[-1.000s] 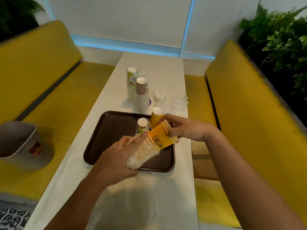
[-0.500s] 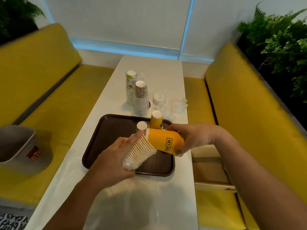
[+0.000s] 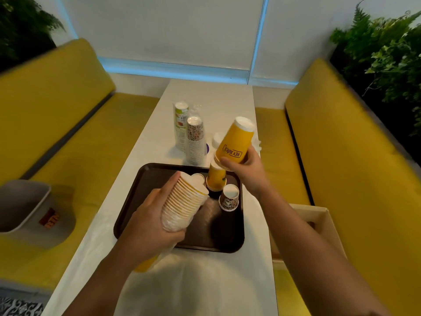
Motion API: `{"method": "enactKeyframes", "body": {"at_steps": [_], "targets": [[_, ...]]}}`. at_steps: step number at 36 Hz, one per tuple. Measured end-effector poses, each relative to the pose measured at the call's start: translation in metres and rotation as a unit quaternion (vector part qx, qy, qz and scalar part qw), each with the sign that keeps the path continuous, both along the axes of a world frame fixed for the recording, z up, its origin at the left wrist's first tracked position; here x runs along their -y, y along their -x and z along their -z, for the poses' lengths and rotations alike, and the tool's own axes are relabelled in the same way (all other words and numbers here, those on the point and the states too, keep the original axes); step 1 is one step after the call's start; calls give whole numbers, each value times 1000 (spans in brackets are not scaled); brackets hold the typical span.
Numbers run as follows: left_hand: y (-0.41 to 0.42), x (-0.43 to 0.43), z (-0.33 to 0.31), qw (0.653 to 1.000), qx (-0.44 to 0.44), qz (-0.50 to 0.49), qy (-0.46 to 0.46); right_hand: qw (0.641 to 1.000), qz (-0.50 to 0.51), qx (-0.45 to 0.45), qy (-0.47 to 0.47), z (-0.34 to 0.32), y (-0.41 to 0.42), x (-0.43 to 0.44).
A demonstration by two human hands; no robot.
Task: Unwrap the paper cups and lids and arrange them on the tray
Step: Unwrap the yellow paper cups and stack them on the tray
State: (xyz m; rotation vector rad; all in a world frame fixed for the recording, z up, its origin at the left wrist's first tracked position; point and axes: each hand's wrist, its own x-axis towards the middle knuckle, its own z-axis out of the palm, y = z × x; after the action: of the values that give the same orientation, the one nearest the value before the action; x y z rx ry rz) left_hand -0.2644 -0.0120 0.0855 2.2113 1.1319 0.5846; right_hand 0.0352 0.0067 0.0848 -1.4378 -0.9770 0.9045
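My left hand (image 3: 149,226) grips a tilted stack of yellow paper cups (image 3: 184,200), still partly in clear wrap, above the brown tray (image 3: 145,192). In my right hand (image 3: 247,168) is a single yellow "HEY JUICE" cup (image 3: 235,142), held upside down over the tray's far right corner. Directly under it an upside-down yellow cup (image 3: 216,179) stands on the tray. Beside that stands a small patterned cup (image 3: 229,198), also upside down.
Two wrapped cup stacks (image 3: 193,140) stand on the white table (image 3: 205,281) beyond the tray, with clear lids (image 3: 217,139) partly hidden behind the lifted cup. Yellow benches line both sides. A grey bin (image 3: 25,206) sits on the left bench, a cardboard box (image 3: 319,221) on the right.
My right hand has pulled one yellow cup off the stack, lifted it up and away to the right and turned it upside down. The left hand tilted the stack more upright.
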Motion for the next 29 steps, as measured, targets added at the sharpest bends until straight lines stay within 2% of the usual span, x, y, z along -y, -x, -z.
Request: {"method": "enactKeyframes", "body": {"at_steps": [4,9,15,20,25,29], "targets": [[5,-4,4,1000,10,-13,13,998,58,37,-11,19,-2,-24],[8,-10,7,1000,7,-24,17,993,53,102,5,41,-5,-48],[4,-16,10,1000,9,-19,24,982,19,169,87,65,-9,-59],[-1,-17,13,1000,7,-15,24,980,20,184,67,73,-13,-59],[-6,-16,16,1000,-1,-11,21,964,-9,261,49,83,-18,-62],[-9,-15,17,1000,2,-7,23,948,-22,310,72,84,-22,-59]]}}
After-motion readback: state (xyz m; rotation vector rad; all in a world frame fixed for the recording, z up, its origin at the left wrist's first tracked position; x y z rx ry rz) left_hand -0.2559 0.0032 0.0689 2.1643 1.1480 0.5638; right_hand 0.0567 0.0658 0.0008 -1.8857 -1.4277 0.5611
